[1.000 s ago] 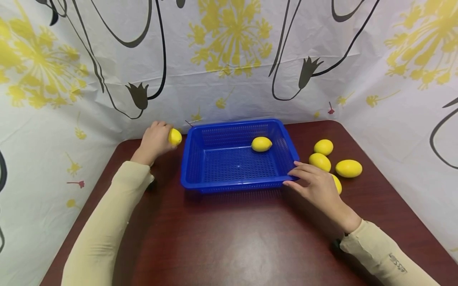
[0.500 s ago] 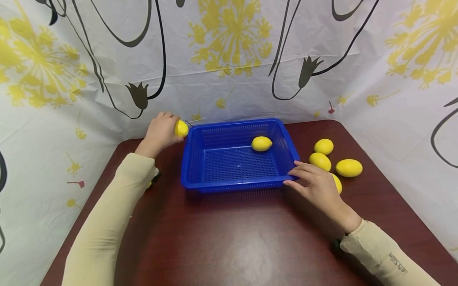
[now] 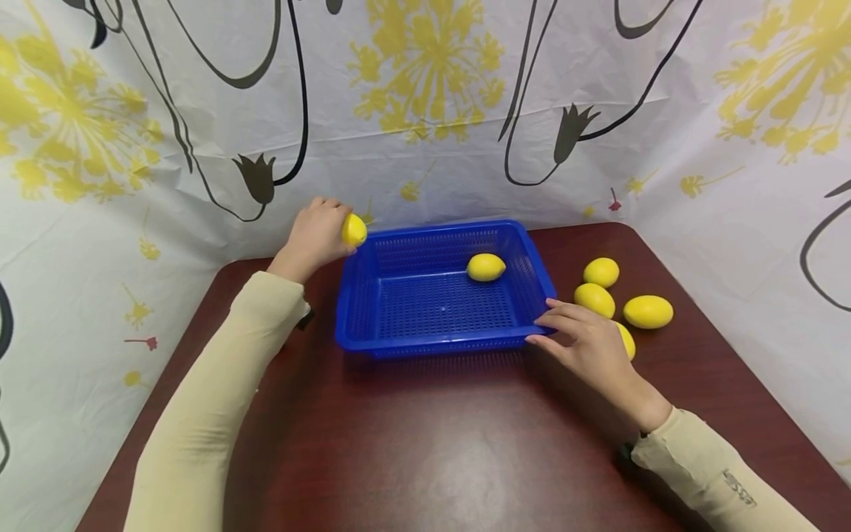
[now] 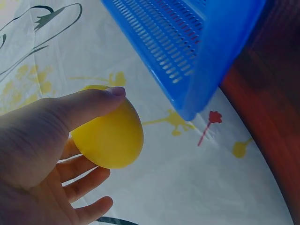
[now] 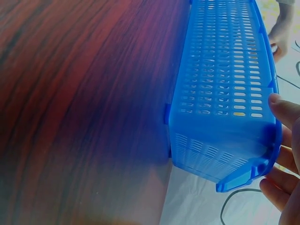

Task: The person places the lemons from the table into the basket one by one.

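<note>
My left hand (image 3: 319,233) grips a yellow lemon (image 3: 354,230) above the back left corner of a blue perforated plastic basket (image 3: 439,344). In the left wrist view the thumb lies across this lemon (image 4: 112,140), with the fingers behind it. Inside the basket, toward its back right, lies another lemon (image 3: 486,267). My right hand (image 3: 592,351) holds the basket's front right corner. The right wrist view has its thumb (image 5: 280,107) on one side of the rim and the fingers round the other.
Several lemons lie on the dark red wooden table (image 3: 425,428) to the right of the basket, among them one at the far right (image 3: 648,312). One is partly hidden behind the right hand. A flower-patterned white sheet (image 3: 425,177) hangs behind and at both sides.
My left hand has carried the lemon up and right, from beside the basket to its back left corner. A bit of yellow beside the left sleeve is now hidden. The right hand stays put.
</note>
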### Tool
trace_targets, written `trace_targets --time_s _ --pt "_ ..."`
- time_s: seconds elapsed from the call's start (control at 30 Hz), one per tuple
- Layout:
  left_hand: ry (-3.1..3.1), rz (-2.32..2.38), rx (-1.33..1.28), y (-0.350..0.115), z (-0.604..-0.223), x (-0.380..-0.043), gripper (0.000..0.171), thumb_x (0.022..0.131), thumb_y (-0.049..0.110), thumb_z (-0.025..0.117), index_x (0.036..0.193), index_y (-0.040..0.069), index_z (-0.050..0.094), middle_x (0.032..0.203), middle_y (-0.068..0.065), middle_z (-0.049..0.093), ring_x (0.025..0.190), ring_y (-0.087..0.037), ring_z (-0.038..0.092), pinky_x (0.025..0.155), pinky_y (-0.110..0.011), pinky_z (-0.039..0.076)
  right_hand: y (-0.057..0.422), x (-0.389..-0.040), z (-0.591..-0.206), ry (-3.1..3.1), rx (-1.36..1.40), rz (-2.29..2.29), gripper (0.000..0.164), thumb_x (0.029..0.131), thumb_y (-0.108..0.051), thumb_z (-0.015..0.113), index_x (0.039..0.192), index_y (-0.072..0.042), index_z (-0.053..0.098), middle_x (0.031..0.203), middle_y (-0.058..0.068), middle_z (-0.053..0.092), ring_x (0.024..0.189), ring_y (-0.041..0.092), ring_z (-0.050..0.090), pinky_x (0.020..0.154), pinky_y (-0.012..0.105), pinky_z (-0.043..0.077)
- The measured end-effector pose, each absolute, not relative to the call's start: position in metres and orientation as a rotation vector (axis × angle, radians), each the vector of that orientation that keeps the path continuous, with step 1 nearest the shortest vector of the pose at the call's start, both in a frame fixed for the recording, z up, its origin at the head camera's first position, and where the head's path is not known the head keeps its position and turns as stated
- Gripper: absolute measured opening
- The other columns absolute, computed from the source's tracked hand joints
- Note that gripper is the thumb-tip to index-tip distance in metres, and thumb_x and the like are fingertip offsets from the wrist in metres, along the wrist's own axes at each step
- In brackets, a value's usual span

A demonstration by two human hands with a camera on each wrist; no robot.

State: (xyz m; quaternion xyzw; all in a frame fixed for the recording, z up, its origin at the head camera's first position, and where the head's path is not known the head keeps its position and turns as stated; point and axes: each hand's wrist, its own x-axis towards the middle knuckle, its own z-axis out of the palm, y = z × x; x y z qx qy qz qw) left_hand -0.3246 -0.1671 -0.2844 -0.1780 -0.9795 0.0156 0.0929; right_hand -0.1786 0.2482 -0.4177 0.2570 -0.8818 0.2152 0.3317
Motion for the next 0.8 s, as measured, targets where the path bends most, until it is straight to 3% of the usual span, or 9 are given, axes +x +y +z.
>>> trace_targets --time_s 0.3,0.8 --pt "-2.911 0.109 -0.589 -0.142 -0.272 -0.325 0.071 0.079 0.034 0.081 0.136 0.001 0.055 0.137 -0.02 0.058 0.124 -0.039 0.049 0.099 -0.055 0.047 0.248 -0.178 -0.417 -2.291 0.673 0.568 0.034 0.065 -0.03 0.091 0.092 -0.013 0.078 0.099 0.005 0.077 0.108 0.024 0.071 0.082 0.037 0.056" --pt "-2.931 0.118 -0.665 -0.108 -0.278 -0.327 0.065 0.078 0.038 0.081 0.133 0.012 0.06 0.13 -0.013 0.065 0.116 -0.035 0.053 0.094 -0.052 0.049 0.248 -0.178 -0.416 -2.288 0.681 0.568 0.034 0.066 -0.03 0.091 0.092 -0.013 0.078 0.098 0.004 0.077 0.108 0.023 0.071 0.085 0.038 0.055"
